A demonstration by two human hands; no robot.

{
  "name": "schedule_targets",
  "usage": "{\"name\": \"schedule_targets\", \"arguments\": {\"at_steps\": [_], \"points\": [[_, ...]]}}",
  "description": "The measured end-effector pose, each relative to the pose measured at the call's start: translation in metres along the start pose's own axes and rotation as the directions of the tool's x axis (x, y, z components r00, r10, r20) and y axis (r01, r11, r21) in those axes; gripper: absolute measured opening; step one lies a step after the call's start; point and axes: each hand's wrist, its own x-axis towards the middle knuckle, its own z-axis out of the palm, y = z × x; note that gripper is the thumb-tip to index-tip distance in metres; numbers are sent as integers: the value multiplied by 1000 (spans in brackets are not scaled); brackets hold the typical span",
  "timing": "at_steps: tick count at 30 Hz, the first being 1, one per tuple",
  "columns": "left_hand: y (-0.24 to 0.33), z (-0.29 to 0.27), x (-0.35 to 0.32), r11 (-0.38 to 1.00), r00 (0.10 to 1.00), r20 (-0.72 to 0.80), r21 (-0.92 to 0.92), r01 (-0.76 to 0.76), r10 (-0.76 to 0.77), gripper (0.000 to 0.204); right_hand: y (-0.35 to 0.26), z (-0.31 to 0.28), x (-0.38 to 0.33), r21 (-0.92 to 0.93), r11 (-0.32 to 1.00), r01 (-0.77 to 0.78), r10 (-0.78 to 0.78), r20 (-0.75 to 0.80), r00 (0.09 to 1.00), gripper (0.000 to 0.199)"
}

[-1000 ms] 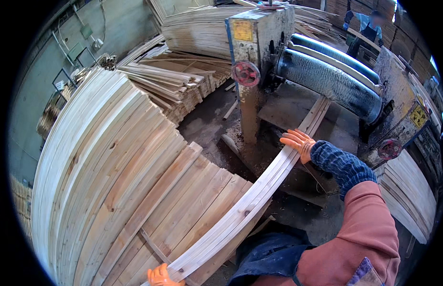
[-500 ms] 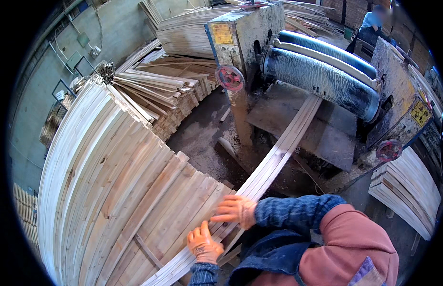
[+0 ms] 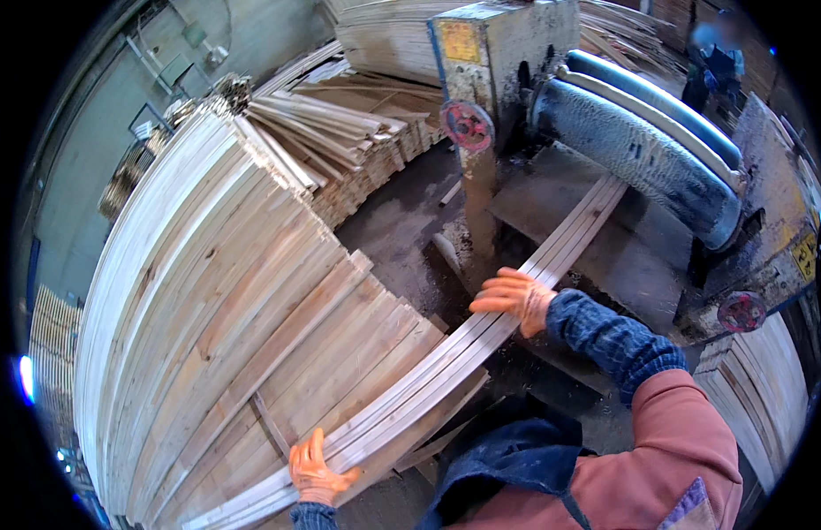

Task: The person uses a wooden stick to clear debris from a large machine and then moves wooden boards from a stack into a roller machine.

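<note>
A bundle of several long pale wooden strips (image 3: 410, 380) runs diagonally from the lower left up to the roller machine's metal bed. My right hand (image 3: 519, 299), in an orange glove, lies across the strips around their middle, fingers stretched out flat and pointing left. Lower down, my left hand (image 3: 318, 473), also gloved in orange, spans the same strips near the bottom edge, its fingers on one side and thumb on the other. The far ends of the strips rest below the front roller (image 3: 635, 159); whether they touch it is unclear.
A wide stack of planks (image 3: 207, 309) fills the left, beside the strips. The machine has a red handwheel (image 3: 468, 124) on its left post and another handwheel (image 3: 741, 311) at right. More boards (image 3: 755, 389) lie at lower right. Another person (image 3: 716, 66) is behind the machine.
My right hand has moved up along the strips toward the machine. My left hand has shifted down and left, so the hands are now far apart. The view has turned somewhat.
</note>
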Motion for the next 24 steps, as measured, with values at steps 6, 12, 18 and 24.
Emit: {"name": "schedule_targets", "arguments": {"at_steps": [6, 12, 18, 24], "points": [[38, 15, 36, 997, 999, 46, -72, 2, 1, 106, -4, 6, -11, -88, 945, -314, 296, -168, 940, 107], [116, 21, 82, 987, 998, 13, -148, -61, 64, 103, -87, 22, 35, 43, 991, 128, -111, -279, 954, 95], [117, 26, 65, 965, 985, -158, -242, -103, 66, 103, -133, 21, 69, 62, 968, 241, -228, -168, 959, 94], [-9, 2, -28, 986, 986, 8, 33, 165, -165, 105, -72, 10, 37, -8, 1000, 19, -20, -103, 994, 107]]}}
